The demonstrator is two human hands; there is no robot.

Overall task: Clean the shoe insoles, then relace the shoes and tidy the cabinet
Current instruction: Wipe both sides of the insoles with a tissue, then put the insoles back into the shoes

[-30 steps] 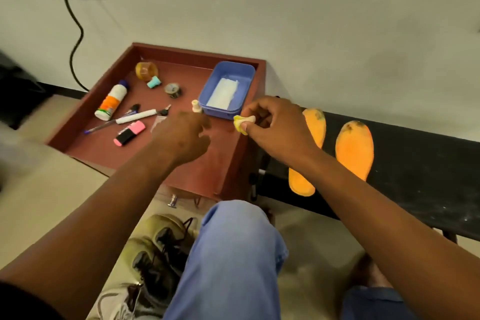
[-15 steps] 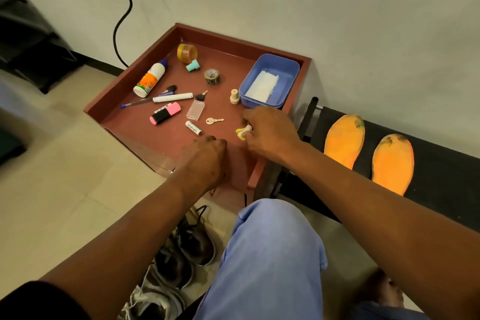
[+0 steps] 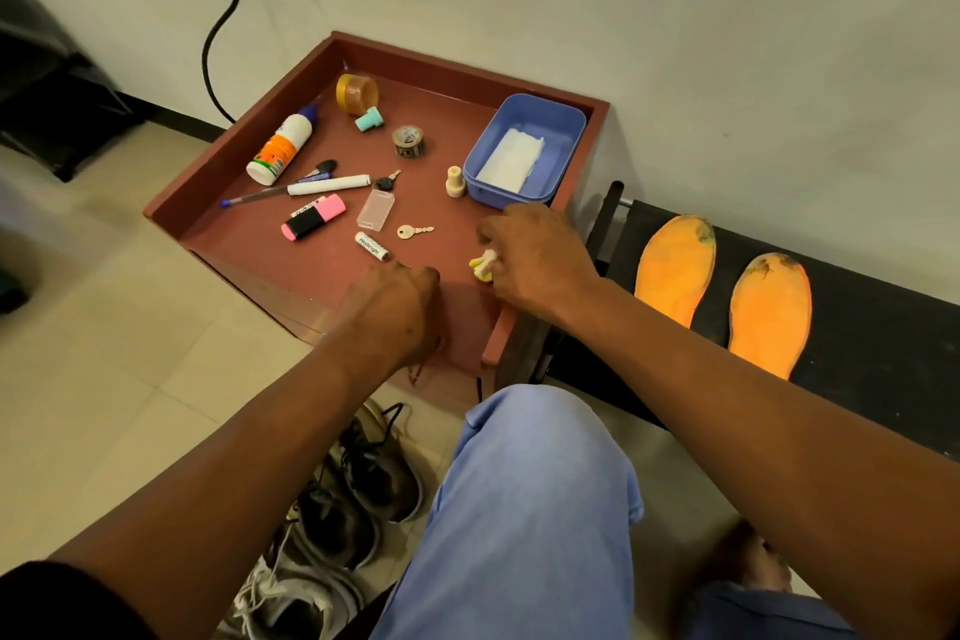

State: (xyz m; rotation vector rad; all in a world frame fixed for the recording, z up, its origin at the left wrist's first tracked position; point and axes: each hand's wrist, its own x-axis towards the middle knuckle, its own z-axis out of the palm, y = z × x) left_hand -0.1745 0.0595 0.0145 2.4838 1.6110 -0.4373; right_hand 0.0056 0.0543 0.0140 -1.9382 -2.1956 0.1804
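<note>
Head view: the right hand (image 3: pixel 540 260) pinches a small yellow-white piece (image 3: pixel 483 265) low over the cabinet top (image 3: pixel 249 244); the left hand (image 3: pixel 397 312) rests curled, apparently empty. Insoles (image 3: pixel 722 291) lie on the black counter (image 3: pixel 883 343). The piece should be set down gently, clear of the key (image 3: pixel 414 231).

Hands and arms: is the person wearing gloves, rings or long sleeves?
No gloves, rings or watch show on the left hand or right hand. Both forearms are bare. A dark sleeve edge shows on the left upper arm.
</note>
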